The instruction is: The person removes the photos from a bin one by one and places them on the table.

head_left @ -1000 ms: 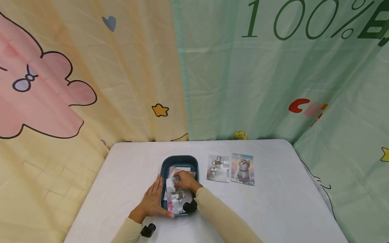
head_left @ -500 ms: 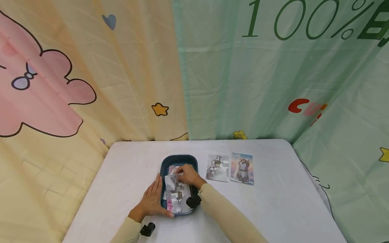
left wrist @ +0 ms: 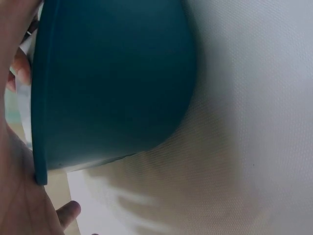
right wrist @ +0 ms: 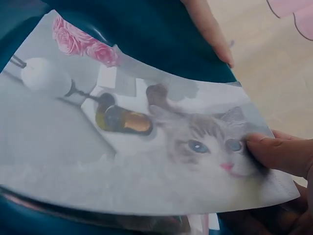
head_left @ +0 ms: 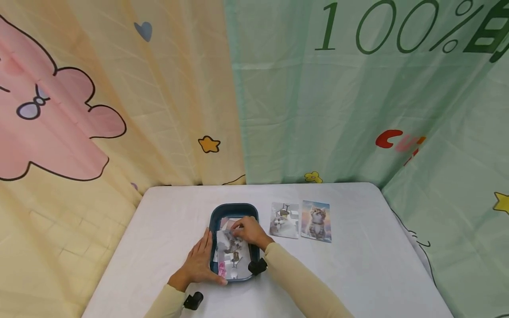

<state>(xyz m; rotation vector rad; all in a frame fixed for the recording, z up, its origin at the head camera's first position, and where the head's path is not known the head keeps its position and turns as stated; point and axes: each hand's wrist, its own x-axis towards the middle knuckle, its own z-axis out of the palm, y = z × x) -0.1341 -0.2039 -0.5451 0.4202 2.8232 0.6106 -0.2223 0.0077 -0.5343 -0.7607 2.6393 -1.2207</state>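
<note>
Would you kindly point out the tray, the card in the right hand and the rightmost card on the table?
Tray [left wrist: 115, 78], left wrist view, outer wall.
Held card [right wrist: 146, 147], right wrist view, printed middle.
Rightmost card [head_left: 317, 223], head view, kitten's chest.

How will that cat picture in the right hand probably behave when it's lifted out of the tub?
The cat picture looks like a thin sheet, so it's probably light for its size. Its long edges curve in the grip of the right hand, so it likely flexes rather than staying stiff.
</note>
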